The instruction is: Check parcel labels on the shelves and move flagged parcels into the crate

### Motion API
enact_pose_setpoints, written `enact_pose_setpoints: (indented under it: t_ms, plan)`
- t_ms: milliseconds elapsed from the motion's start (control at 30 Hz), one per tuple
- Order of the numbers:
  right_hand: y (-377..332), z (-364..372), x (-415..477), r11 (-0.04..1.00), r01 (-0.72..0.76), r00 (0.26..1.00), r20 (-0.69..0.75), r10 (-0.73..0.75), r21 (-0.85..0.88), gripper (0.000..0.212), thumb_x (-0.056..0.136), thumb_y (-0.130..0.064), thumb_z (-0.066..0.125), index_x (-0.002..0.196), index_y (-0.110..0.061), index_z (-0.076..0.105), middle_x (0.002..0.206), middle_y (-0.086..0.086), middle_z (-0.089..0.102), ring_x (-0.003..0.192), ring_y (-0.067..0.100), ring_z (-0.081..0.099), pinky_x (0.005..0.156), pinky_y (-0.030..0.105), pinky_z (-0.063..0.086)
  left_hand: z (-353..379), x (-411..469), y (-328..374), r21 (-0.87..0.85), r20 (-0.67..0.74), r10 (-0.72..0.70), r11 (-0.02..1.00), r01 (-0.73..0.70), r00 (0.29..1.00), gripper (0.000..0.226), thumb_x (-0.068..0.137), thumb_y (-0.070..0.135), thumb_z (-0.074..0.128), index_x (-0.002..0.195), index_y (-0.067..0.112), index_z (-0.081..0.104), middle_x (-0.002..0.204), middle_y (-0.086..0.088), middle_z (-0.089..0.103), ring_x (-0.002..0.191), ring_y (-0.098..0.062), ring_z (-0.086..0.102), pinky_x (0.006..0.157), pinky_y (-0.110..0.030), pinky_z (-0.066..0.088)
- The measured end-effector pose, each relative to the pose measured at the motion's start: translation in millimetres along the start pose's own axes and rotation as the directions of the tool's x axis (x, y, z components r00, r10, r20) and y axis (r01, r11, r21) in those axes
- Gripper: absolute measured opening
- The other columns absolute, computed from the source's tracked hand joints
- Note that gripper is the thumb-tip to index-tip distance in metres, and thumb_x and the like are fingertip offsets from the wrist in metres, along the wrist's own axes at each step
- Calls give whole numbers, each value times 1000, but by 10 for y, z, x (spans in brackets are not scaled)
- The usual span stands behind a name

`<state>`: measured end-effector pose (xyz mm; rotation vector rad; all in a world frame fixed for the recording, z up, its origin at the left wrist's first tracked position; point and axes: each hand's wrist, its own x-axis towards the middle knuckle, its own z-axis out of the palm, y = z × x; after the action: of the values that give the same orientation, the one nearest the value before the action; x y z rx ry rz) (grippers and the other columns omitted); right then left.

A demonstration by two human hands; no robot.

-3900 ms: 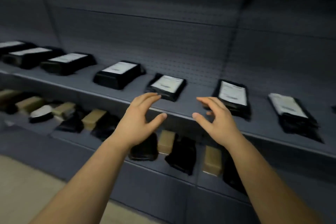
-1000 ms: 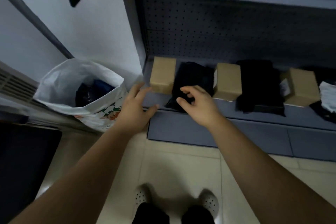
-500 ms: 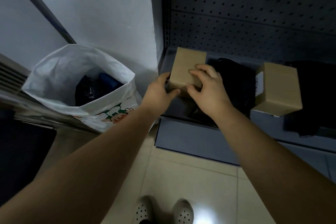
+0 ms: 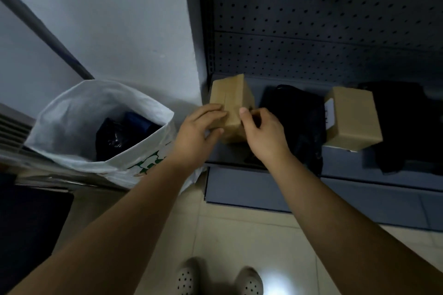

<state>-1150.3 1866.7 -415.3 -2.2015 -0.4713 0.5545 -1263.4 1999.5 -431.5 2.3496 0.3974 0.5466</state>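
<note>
Head view: my shoes (image 4: 187,278) stand before the bottom shelf (image 4: 345,163). At that shelf's left end, both hands grasp a tilted brown box (image 4: 231,93): left hand (image 4: 194,134) curled round its left face, right hand (image 4: 263,136) pinching its right edge. Left of the shelf stands a white bag (image 4: 79,112). Along the shelf lie a black parcel (image 4: 299,112) and a second box (image 4: 354,117).

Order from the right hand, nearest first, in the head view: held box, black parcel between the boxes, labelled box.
1. Held box, gripped by the right hand.
2. Black parcel, just right of it.
3. Labelled box, farther right.
</note>
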Motion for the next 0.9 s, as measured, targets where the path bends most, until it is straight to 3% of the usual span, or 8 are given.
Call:
enact_pose_setpoints:
  t_ms: [67,167,333,433,533,600,733,900]
  plan:
    - [-19,-23,1,999,-38,999,19,38,-14,49,96,-54,48,128,-18,56,124,5,59,114,21,56,92,30,46,60,25,1,-123,1,-93,988,93,996,53,82,7,74,131,17,57,138,-1,51,125,-12,50,103,-10,36]
    - [-32,-34,-7,1000,14,998,-58,-15,-4,48,99,-32,52,144,-21,44,139,6,51,127,20,48,100,24,39,127,4,-10,-350,112,-347,863,364,931,74,82,14,77,144,28,39,141,1,44,123,-14,52,99,-30,50]
    - [-75,93,-50,999,50,997,-63,-49,12,42,102,-24,47,143,-30,47,144,3,44,129,15,44,95,15,31,132,-58,-173,-332,232,-330,857,393,915,70,83,40,68,146,28,41,136,5,56,125,-10,53,103,-39,49]
    - [-107,147,-45,988,-44,998,-29,49,151,40,101,-20,47,139,-32,52,139,0,52,120,10,50,89,13,36,56,-97,-190,-251,93,-288,920,302,953,61,85,34,70,142,25,48,135,10,54,125,0,45,109,-20,36]
    - [-149,93,-6,987,-120,993,-11,122,106,40,99,-23,46,139,-28,53,135,1,58,117,14,56,90,14,36,-15,-73,-118,-154,-19,-186,971,181,982,55,85,13,73,136,18,54,131,7,52,123,-7,41,88,6,25]
    - [-192,25,4,996,-91,995,-42,92,13,38,101,-33,45,136,-22,57,134,2,59,121,18,55,90,14,34,-6,-44,-86,-147,21,-151,977,152,988,56,84,11,74,136,17,54,136,-3,52,126,-11,40,86,8,24]
    - [-201,-58,-6,1000,-27,997,-77,26,-4,40,99,-37,54,135,-20,57,130,2,59,122,17,53,88,15,34,65,-5,-141,-175,69,-103,978,114,992,51,86,15,72,135,16,56,146,4,45,130,1,37,105,-1,21]
    - [-108,-107,-11,999,-32,999,-24,32,-30,46,97,-28,59,141,-17,51,137,4,58,123,16,54,87,11,34,95,25,-147,-152,99,-123,979,137,987,38,91,13,66,129,10,61,151,-2,38,132,-3,34,101,5,18]
